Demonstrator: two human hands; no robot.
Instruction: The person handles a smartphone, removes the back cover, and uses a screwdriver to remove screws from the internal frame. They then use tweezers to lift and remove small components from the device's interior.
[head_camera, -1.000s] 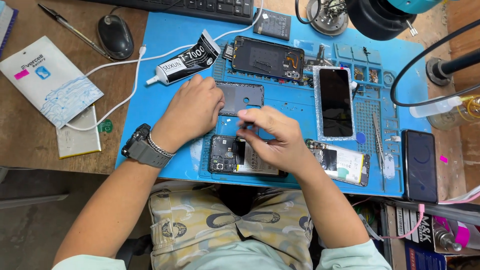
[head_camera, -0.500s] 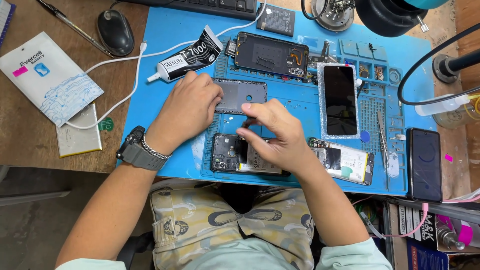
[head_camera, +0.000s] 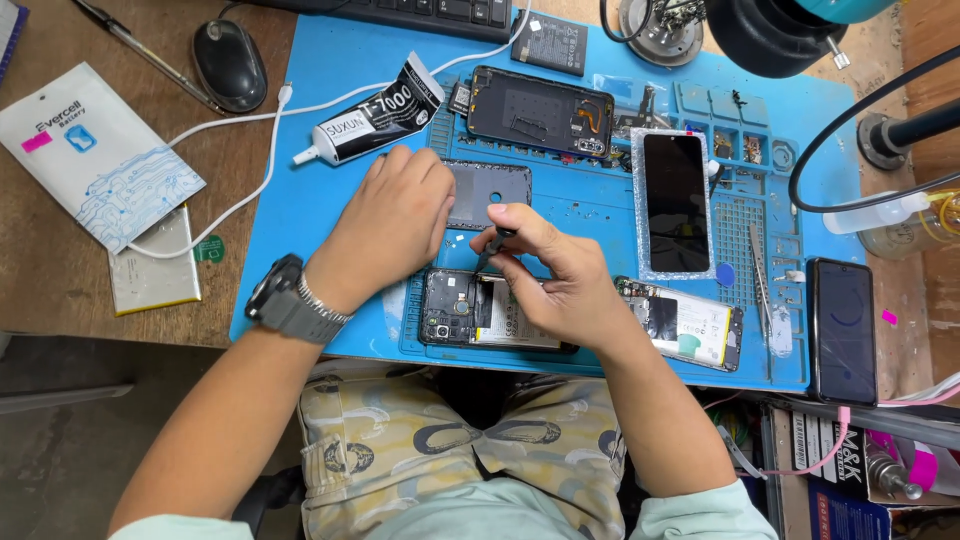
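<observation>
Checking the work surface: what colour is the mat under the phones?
Blue mat, clearest in the head view.

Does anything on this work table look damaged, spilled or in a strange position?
Nothing looks spilled or broken by accident. The opened phone under the right hand and the second one beside it have no back covers, and the glue tube lies crumpled.

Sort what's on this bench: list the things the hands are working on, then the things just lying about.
In hand:
- opened phone under both hands
- dark tool pinched in the right hand
- grey back cover beside the left hand

Lying about:
- glue tube
- computer mouse
- tweezers
- white pouch
</observation>
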